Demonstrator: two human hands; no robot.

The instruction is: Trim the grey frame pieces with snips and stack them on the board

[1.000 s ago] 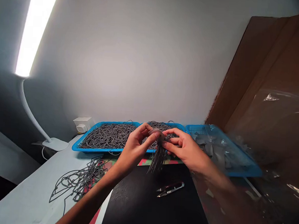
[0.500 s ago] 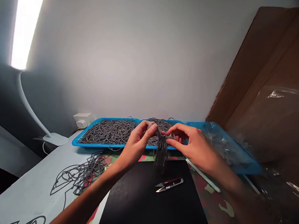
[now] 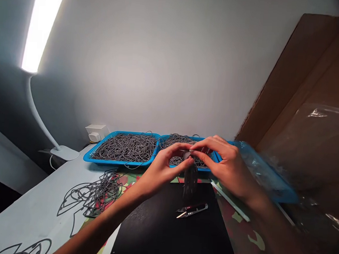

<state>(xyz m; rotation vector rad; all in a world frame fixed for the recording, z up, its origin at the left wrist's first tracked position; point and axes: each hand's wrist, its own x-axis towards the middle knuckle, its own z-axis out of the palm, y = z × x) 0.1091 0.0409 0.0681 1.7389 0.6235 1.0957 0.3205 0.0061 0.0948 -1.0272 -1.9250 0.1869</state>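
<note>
Above the far part of a black mat (image 3: 174,238), both hands meet at a bundle of thin grey strips (image 3: 190,182) that hangs down, slightly blurred. My left hand (image 3: 165,167) pinches its rounded grey top between thumb and fingers. From the right, my right hand (image 3: 225,161) pinches the same top, fingertips close to those of the left. The exact kind of bundle cannot be made out. Under it on the mat lies a pair of thread snips (image 3: 194,211) with a dark red and a silver side, blades pointing left.
Two blue baskets, one at left (image 3: 87,158) and one in the middle (image 3: 165,137), hold grey cords. A third blue basket (image 3: 286,193) holds clear plastic. Loose grey cords (image 3: 105,194) lie at left, near a lamp base (image 3: 65,153). A cardboard box (image 3: 275,95) stands at right.
Both hands have moved slightly right with the bundle and come closer together at its top. The camera view has shifted a little.
</note>
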